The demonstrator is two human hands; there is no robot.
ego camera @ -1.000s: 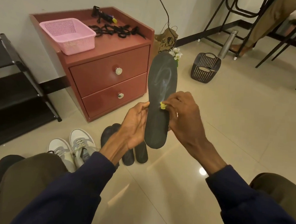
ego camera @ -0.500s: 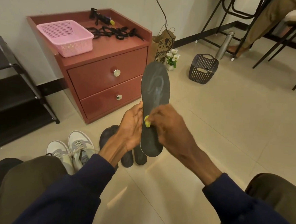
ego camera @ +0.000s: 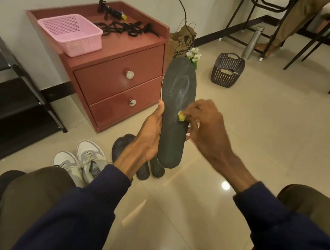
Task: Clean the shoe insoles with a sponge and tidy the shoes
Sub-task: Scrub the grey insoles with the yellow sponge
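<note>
My left hand (ego camera: 149, 135) grips the dark insole (ego camera: 177, 94) at its left edge and holds it upright above the floor. My right hand (ego camera: 205, 125) pinches a small yellow sponge (ego camera: 181, 117) in curled fingers, pressed on the insole's middle. The white sneakers (ego camera: 83, 162) stand below, to the left.

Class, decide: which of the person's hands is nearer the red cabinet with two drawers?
Left. The left hand grips the insole by the edge facing the cabinet. The right hand pinches a yellow sponge at the insole's other side, farther from the cabinet.
</note>
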